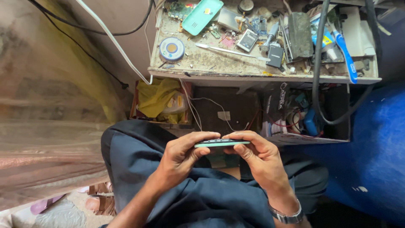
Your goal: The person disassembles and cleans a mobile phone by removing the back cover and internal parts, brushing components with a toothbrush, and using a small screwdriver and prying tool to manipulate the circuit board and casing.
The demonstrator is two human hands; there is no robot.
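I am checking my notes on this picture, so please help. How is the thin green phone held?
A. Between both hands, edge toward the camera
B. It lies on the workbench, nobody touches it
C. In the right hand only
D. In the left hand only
A: the left hand and the right hand both grip the thin green phone above the lap, and only its narrow edge shows.

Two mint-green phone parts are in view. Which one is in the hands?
The thin green phone body, held edge-on between left hand and right hand over the lap. The other green shell lies flat on the cluttered bench.
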